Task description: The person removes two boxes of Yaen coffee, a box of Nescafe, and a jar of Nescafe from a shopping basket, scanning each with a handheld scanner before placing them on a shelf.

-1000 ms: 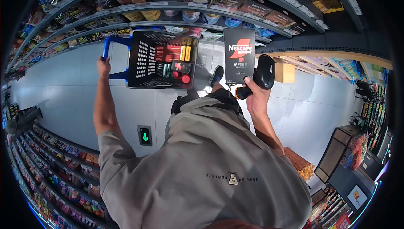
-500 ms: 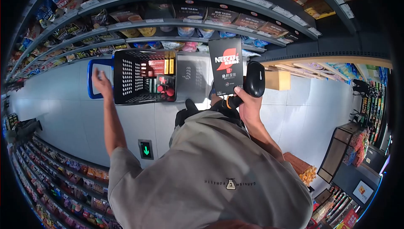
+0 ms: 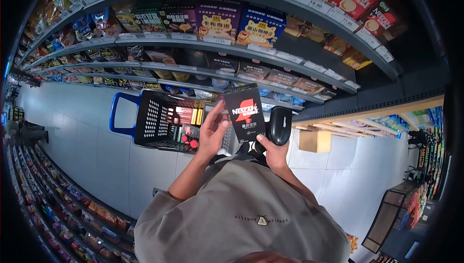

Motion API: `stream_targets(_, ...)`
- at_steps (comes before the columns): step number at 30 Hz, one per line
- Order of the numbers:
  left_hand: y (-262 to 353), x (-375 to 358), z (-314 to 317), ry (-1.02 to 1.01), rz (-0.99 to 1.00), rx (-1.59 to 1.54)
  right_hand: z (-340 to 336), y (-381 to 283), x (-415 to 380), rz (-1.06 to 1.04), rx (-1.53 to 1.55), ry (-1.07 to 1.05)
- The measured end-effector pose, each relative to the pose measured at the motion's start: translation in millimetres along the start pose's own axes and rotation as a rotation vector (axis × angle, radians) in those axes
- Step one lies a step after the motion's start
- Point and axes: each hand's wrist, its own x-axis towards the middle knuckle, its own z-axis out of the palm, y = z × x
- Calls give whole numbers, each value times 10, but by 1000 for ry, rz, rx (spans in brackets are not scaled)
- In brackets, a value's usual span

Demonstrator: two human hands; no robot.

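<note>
My right hand grips a black Nescafe coffee box by its lower right corner, thumb on the printed front. The same hand also has a black handheld scanner, whose rounded head sits just right of the box. On the box's other side is my left hand, open, with its fingers raised close to the left edge. Beyond that hand, a black shopping basket with a blue handle contains red, yellow and dark packages at its right end.
Ahead, curved store shelves carry coffee boxes and bagged goods above price labels. A cardboard box stands on the floor at right, by a wooden rack. Another stocked shelf runs along the lower left.
My left hand has moved from the basket's handle rightward to the coffee box's left edge. The box and scanner have shifted slightly left in view, and the view has tilted up toward the shelves.
</note>
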Motion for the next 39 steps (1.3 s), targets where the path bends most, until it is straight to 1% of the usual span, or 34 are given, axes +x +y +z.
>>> stream_targets(1,-36,9,51,1,36,-10,-83,10,37,-9,-56,-18)
stream_targets(3,-78,60,115,-4,33,-71,-184,-45,94,-44,-171,-59)
stream_targets(5,-25,113,199,-5,64,-51,-266,-122,167,-26,-188,-83)
stream_targets(7,88,174,321,-10,92,-33,-392,-149,262,-67,-215,-121)
stream_targets(9,201,222,457,16,75,-25,-503,-178,343,-106,-243,-155)
stream_targets(10,212,246,505,13,77,-63,-548,-199,378,-111,-262,-158)
stream_targets(13,292,308,627,-6,72,-23,-706,-205,463,-117,-304,-176)
stream_targets(14,322,347,669,19,179,68,-734,-214,487,-176,-308,-186)
stream_targets(15,366,377,694,20,192,72,-745,-230,506,-233,-311,-194)
stream_targets(17,463,418,697,-75,192,128,-754,-269,525,-256,-311,-197)
stream_targets(18,534,479,660,-133,263,347,-751,-275,535,-242,-280,-178)
stream_targets(19,615,515,672,-133,276,352,-751,-285,558,-231,-249,-159)
stream_targets(21,801,577,721,-204,176,426,-784,-210,626,-252,-215,-159)
stream_targets(23,891,672,730,-230,215,436,-759,-197,670,-279,-171,-130)
stream_targets(25,1037,756,737,-313,119,548,-687,-263,691,-330,-188,-118)
stream_targets(26,1095,806,756,-313,225,666,-639,-303,687,-346,-137,-118)
stream_targets(27,1186,845,783,-320,231,668,-592,-337,701,-364,-87,-118)
stream_targets(28,1290,869,813,-358,196,718,-623,-358,734,-435,-219,-188)
stream_targets(29,1367,897,824,-396,161,768,-592,-374,748,-441,-216,-184)
stream_targets(30,1412,938,816,-433,260,788,-550,-396,757,-458,-232,-178)
stream_targets(33,1630,1026,807,-481,328,874,-382,-512,800,-511,-243,-155)
stream_targets(34,1688,1064,780,-487,410,917,-329,-532,811,-537,-243,-141)
stream_targets(35,1759,1100,745,-488,412,921,-294,-520,826,-539,-239,-141)
stream_targets(37,1943,1171,672,-458,526,915,-248,-462,861,-451,-183,-102)
stream_targets(39,2183,1260,614,-405,620,952,-262,-359,901,-439,-199,-102)
